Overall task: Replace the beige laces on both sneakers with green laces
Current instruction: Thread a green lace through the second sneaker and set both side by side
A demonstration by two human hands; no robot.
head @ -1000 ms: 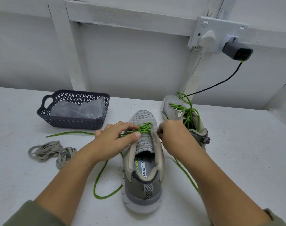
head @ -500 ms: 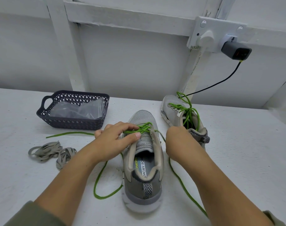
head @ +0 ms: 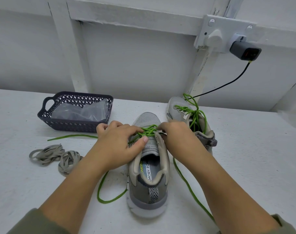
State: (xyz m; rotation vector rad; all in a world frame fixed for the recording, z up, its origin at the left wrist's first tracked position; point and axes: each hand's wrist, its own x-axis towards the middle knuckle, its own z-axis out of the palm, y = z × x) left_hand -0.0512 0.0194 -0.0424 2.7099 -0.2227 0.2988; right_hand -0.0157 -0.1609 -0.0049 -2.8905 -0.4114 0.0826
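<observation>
Two grey sneakers on one white counter [head: 245,157]: the near sneaker [head: 148,183] and the far sneaker [head: 177,108]. Two green laces are in view, one to each shoe, the near lace [head: 110,200] and the far lace [head: 193,112]. Two bundles of beige laces lie loose, the left bundle [head: 46,153] and the right bundle [head: 68,160]. Two hands show, the left hand [head: 116,146] and the right hand [head: 176,134]. One dark basket [head: 73,123] holds clear plastic bags [head: 83,112], too crumpled to count. On the wall, one socket plate [head: 228,26] carries two plugs, one white plug [head: 214,37] and one grey charger [head: 244,51], the latter trailing one black cable [head: 228,83].
</observation>
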